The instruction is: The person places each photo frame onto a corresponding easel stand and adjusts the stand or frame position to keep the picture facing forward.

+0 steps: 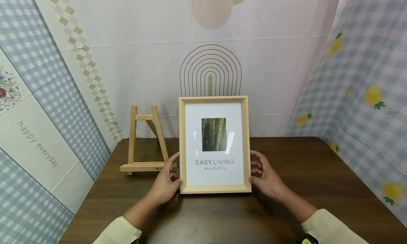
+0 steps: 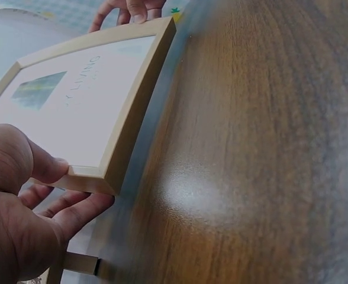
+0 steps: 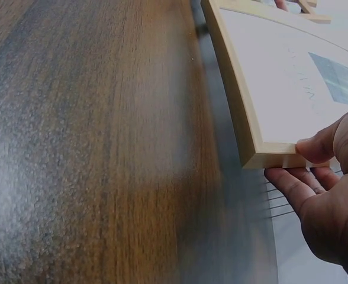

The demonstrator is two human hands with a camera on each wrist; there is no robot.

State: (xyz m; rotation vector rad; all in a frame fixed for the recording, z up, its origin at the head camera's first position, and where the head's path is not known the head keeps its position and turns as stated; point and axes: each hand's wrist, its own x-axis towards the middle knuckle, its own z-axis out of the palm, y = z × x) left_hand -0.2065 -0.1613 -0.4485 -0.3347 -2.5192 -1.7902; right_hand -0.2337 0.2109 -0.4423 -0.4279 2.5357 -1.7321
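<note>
A light wooden picture frame (image 1: 214,189) stands nearly upright between my two hands. Behind its glazing is a white sheet with a green bamboo picture and the words "EASY LIVING". My left hand (image 1: 166,182) grips the frame's left side near the lower corner, thumb toward the front and fingers along the side, as the left wrist view shows. On the opposite side, my right hand (image 1: 267,178) holds it the same way, near the lower right corner (image 3: 254,157). I cannot tell whether the frame's lower edge touches the table.
A small wooden easel (image 1: 131,138) stands on the dark wooden table (image 1: 219,219), left of the frame and close behind my left hand. A white patterned cloth (image 1: 143,64) hangs behind the table. Checked cloths (image 1: 362,131) hang at both sides.
</note>
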